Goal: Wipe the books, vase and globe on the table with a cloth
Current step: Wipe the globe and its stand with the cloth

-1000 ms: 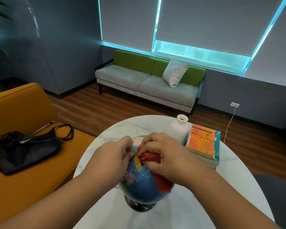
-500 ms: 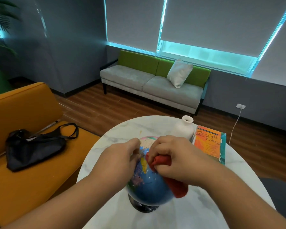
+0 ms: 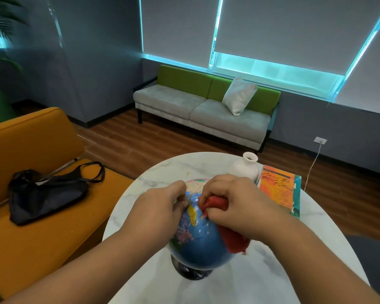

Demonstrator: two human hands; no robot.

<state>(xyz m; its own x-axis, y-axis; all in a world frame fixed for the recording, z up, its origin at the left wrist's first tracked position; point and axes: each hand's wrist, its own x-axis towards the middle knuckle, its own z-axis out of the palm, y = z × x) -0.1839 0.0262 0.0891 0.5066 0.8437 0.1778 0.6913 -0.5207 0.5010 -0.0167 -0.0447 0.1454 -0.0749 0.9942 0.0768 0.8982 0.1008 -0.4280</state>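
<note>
Vase [image 3: 246, 168] stands just beside the books [image 3: 276, 189], behind the globe [image 3: 200, 244] and cloth [image 3: 234, 240].

A globe [image 3: 198, 244] on a dark stand is gripped at its left side by the left hand [image 3: 160, 212]. A red cloth [image 3: 227, 224] is held against its upper right by the right hand [image 3: 235, 207]. A white vase [image 3: 246, 167] and stacked books [image 3: 279, 189] are seen behind, on the marble table [image 3: 294, 270].

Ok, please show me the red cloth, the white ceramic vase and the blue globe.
Red cloth [image 3: 215, 203]: head view, bunched fold.
White ceramic vase [image 3: 245, 170]: head view, its body.
Blue round globe [image 3: 200, 244]: head view, lower sea part.
</note>
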